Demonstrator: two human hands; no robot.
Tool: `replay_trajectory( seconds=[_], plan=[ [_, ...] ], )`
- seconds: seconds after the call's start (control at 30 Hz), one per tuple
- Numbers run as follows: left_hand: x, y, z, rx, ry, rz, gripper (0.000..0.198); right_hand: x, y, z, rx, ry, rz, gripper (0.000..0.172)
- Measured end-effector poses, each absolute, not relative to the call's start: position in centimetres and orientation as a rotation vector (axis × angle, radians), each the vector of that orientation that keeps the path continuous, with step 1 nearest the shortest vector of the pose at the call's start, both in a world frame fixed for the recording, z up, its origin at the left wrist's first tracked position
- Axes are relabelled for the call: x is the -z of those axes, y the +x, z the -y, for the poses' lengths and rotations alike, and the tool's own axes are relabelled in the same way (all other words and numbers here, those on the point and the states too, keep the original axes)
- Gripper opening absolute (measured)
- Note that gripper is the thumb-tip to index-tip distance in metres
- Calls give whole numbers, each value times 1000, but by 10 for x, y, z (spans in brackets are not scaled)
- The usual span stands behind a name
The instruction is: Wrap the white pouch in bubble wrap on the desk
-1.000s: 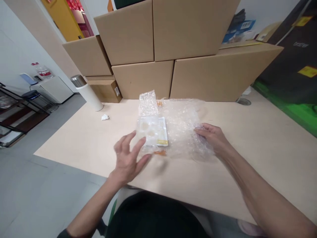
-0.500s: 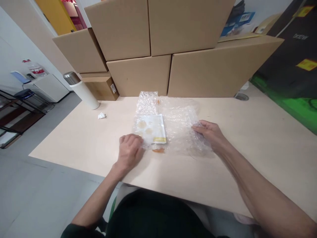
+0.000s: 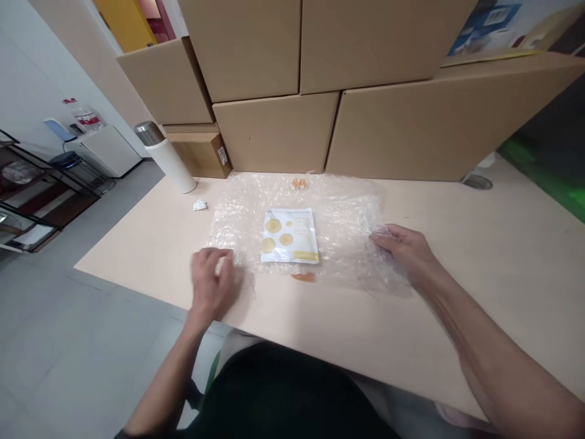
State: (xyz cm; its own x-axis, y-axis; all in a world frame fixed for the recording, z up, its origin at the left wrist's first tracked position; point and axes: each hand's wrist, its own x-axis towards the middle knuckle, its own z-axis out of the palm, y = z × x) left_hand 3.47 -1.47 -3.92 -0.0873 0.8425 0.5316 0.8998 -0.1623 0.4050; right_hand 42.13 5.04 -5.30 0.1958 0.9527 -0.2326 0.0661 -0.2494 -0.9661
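Observation:
A clear sheet of bubble wrap (image 3: pixel 347 231) lies spread out on the table. On its middle rests a flat white sachet (image 3: pixel 299 235) printed with yellow circles and a yellow band. My right hand (image 3: pixel 406 247) pinches the wrap's right side between thumb and fingers. At the lower left corner of the wrap is my left hand (image 3: pixel 212 280), fingers bent and smeared by motion; whether they grip the plastic cannot be made out. Orange marks (image 3: pixel 304 277) show at the wrap's near edge, and a further orange patch (image 3: pixel 299 183) at its far edge.
Cardboard boxes (image 3: pixel 278 137) are stacked along the back of the table (image 3: pixel 365 341). A white flask (image 3: pixel 171 164) with a steel cap stands at the back left beside a smaller box (image 3: pixel 196 155). A crumpled white scrap (image 3: pixel 200 205) lies near the flask.
The wrap's left part, earlier folded over the sachet, now lies opened out to the left, uncovering the sachet. My left hand has moved left; my right hand keeps its pinch. The view has shifted.

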Motion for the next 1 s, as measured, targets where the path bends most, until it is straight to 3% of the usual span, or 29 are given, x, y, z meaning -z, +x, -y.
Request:
replay_trajectory(
  seconds=[0.13,0.2,0.47,0.87,0.93,1.0],
  plan=[
    [30,79,-20,839,-2497,2201,35,58,423,-51,-1175,-1541,1016,30],
    [32,89,-36,889,-2500,2370,34,59,424,-52,-1174,-1534,1027,29],
    [37,39,-45,1131,-2244,2640,39,52,421,-48,-1177,-1574,1080,26],
    [50,-32,-44,821,-1841,2640,30,58,429,-49,-1151,-1611,1215,34],
    [51,-33,-43,789,-1867,2636,30,51,434,-50,-991,-1693,1381,36],
    [50,-34,-42,757,-1897,2640,29,38,432,-51,-619,-1754,1572,40]
  ],
)
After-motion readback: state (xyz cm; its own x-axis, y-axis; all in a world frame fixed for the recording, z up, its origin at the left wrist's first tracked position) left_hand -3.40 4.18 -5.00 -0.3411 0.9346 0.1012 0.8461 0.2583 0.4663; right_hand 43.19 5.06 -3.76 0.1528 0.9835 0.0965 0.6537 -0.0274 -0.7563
